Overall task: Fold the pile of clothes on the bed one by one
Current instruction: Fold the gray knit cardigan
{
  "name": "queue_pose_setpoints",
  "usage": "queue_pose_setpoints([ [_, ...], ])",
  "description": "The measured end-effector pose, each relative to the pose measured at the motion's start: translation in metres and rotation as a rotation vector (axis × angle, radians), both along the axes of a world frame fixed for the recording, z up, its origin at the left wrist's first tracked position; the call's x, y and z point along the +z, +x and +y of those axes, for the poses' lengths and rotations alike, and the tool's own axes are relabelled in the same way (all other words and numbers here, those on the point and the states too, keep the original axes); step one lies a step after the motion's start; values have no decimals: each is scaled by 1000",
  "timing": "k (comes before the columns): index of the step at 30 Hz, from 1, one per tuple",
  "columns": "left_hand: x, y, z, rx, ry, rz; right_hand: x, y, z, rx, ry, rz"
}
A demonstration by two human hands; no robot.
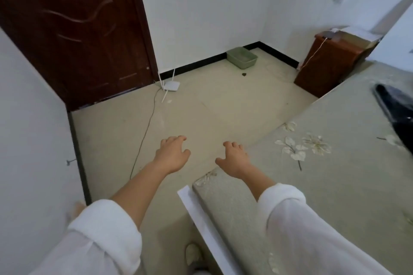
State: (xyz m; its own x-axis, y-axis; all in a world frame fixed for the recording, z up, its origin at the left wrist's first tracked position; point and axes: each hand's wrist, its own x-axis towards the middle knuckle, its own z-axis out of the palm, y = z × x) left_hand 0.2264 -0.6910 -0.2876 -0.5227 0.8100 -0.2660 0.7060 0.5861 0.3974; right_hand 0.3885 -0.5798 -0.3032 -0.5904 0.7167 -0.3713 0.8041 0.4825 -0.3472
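White-cuffed left hand (171, 154), right hand (235, 159): half-open

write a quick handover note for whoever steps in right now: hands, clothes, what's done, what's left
The left hand is empty, fingers loosely curled, out over the floor.
The right hand is empty too, above the near corner of the bed.
Clothes: one dark item, blurred, lies at the bed's right edge, perhaps a garment. No other pile is in view.
Done: no folded garment visible.
Left: turn to the clothes and fold each.
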Motion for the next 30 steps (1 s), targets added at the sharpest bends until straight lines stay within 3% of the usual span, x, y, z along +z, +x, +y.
queue_pose_setpoints([
  [11,9,-171,151,-16,-17,-7,8,-186,142,-9,42,-38],
  [20,26,-306,314,-344,-113,272,19,-297,280,-241,159,3],
  [25,31,-302,420,-604,-76,363,23,-278,337,-464,164,-39],
  [30,16,-229,516,-840,-90,251,21,-215,381,-725,132,-69],
])
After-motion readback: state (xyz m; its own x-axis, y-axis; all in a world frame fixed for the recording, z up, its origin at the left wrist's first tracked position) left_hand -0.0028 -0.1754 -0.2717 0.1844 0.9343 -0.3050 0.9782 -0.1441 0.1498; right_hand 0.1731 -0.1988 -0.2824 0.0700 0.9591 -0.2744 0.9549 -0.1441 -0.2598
